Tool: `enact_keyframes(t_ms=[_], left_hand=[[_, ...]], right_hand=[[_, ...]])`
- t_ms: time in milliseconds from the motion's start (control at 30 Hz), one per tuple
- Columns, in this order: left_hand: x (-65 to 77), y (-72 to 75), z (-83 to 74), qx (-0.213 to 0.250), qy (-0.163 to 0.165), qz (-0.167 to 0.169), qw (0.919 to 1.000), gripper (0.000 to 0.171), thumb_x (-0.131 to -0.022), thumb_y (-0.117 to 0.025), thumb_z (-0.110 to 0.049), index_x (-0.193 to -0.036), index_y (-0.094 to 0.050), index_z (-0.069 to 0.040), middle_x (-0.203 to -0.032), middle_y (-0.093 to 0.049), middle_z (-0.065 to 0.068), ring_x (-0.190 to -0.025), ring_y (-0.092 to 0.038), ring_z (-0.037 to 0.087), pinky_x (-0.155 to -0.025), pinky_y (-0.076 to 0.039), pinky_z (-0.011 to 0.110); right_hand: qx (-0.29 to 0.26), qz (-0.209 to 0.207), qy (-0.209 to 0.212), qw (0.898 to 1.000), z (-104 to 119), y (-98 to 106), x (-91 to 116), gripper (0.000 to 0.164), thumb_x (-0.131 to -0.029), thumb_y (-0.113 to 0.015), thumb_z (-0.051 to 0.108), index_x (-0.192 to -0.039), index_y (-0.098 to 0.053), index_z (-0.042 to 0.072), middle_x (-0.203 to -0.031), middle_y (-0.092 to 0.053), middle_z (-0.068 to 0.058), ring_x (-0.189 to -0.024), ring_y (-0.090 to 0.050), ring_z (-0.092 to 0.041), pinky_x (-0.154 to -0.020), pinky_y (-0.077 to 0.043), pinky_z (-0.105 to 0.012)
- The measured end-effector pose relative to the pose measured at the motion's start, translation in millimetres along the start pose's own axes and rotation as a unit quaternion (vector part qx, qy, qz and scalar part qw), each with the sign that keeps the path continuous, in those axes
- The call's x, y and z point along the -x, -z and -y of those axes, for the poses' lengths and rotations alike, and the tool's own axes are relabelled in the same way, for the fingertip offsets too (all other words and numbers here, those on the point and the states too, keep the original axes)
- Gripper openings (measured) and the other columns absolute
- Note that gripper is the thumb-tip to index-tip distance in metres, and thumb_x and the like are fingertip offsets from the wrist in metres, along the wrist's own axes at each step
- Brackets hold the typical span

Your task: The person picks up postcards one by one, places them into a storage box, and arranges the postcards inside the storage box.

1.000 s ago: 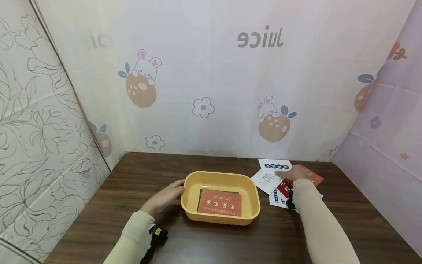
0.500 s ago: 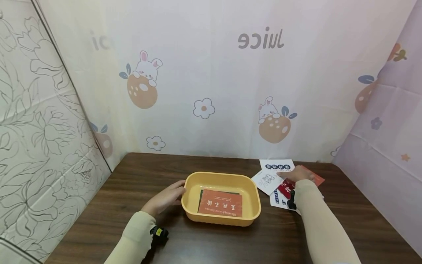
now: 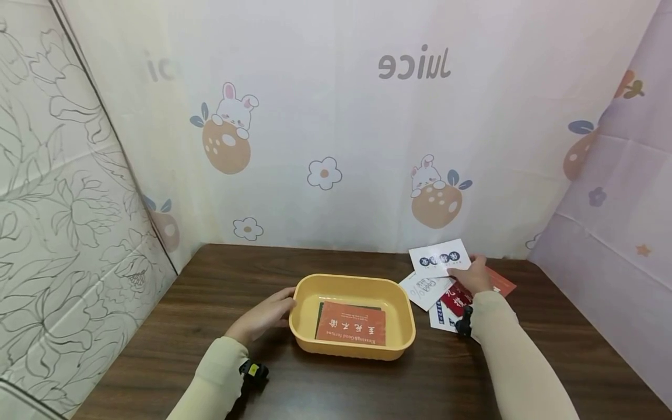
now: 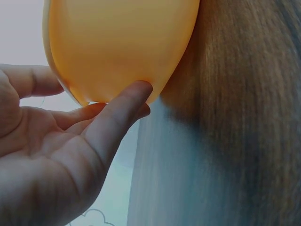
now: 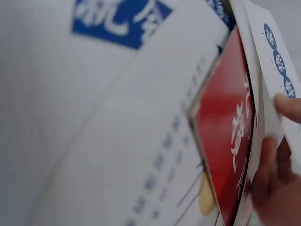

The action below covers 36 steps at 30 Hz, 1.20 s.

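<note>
A yellow plastic basin (image 3: pixel 404 326) stands mid-table, holding an orange-red card (image 3: pixel 352 324) with pale writing on top of a dark green one. My left hand (image 3: pixel 266 315) holds the basin's left end; in the left wrist view the thumb (image 4: pixel 127 106) lies against the outer wall and other fingers reach the rim. Over the card pile at the right, my right hand (image 3: pixel 472 274) pinches a white card (image 3: pixel 433 259) with blue circles, tilted up from the pile. Below it lie a white "Good Luck" card (image 3: pixel 422 291) and a red card (image 3: pixel 455 298).
Another white card with blue print (image 3: pixel 441 318) sticks out under the pile, and an orange card (image 3: pixel 501 284) lies right of the hand. The dark wooden table (image 3: pixel 231 262) ends at a printed curtain (image 3: pixel 357 221). Curtains also hang on both sides.
My right hand has lifted the white card with blue circles off the pile, tilting it up and slightly left. The left hand and basin stay put.
</note>
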<state>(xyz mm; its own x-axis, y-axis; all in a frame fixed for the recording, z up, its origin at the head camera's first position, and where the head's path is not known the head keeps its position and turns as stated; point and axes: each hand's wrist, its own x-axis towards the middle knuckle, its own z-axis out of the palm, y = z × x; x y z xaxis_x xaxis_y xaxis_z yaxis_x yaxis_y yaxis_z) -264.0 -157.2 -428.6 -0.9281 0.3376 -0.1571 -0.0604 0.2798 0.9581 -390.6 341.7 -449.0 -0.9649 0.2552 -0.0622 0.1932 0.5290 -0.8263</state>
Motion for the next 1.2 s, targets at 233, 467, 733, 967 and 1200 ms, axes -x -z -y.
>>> enact_keyframes(t_ms=[233,467,733,967,1200], left_hand=[[-0.6,-1.7,-0.9,0.005,0.005,-0.005,1.0,0.052,-0.105,-0.041,-0.02,-0.152,-0.035,-0.001,-0.15,-0.041,0.022,-0.131,-0.049,0.036,-0.099,-0.049,0.052],[-2.2,-2.1,0.9,0.006,0.005,-0.001,1.0,0.052,-0.105,-0.041,-0.019,-0.153,-0.034,-0.001,-0.15,-0.041,0.023,-0.131,-0.049,0.036,-0.099,-0.049,0.052],[-2.3,-1.2,2.1,0.004,0.004,-0.003,1.0,0.052,-0.105,-0.042,-0.021,-0.153,-0.035,-0.001,-0.151,-0.04,0.022,-0.132,-0.048,0.037,-0.099,-0.049,0.053],[-0.5,-1.7,1.2,0.003,0.005,-0.006,1.0,0.052,-0.105,-0.041,-0.02,-0.153,-0.034,0.0,-0.151,-0.04,0.024,-0.133,-0.046,0.038,-0.099,-0.049,0.053],[1.0,-2.4,-0.3,-0.001,0.004,-0.005,1.0,0.052,-0.105,-0.04,-0.019,-0.152,-0.034,0.001,-0.151,-0.04,0.025,-0.134,-0.045,0.039,-0.1,-0.048,0.053]], right_hand=[[-0.119,0.02,0.018,0.993,4,3,1,0.09,-0.099,-0.064,0.02,-0.159,0.003,0.009,-0.155,-0.023,-0.03,-0.127,-0.041,-0.042,-0.102,-0.045,-0.05],[-0.117,0.04,0.005,0.992,11,13,10,0.079,-0.098,-0.063,0.044,-0.155,-0.028,0.001,-0.146,-0.045,-0.027,-0.119,-0.054,-0.037,-0.095,-0.052,-0.046],[-0.102,0.046,0.044,0.993,20,17,12,0.074,-0.097,-0.063,0.047,-0.149,-0.041,-0.001,-0.141,-0.051,-0.027,-0.121,-0.057,-0.039,-0.105,-0.044,-0.052],[-0.099,0.071,0.072,0.99,20,21,15,0.076,-0.1,-0.053,0.054,-0.154,-0.036,0.003,-0.144,-0.048,-0.025,-0.109,-0.065,-0.025,-0.105,-0.044,-0.051],[-0.131,0.117,0.105,0.979,21,23,16,0.07,-0.104,-0.04,0.052,-0.16,-0.023,0.013,-0.142,-0.046,-0.028,-0.1,-0.067,-0.019,-0.096,-0.051,-0.05]])
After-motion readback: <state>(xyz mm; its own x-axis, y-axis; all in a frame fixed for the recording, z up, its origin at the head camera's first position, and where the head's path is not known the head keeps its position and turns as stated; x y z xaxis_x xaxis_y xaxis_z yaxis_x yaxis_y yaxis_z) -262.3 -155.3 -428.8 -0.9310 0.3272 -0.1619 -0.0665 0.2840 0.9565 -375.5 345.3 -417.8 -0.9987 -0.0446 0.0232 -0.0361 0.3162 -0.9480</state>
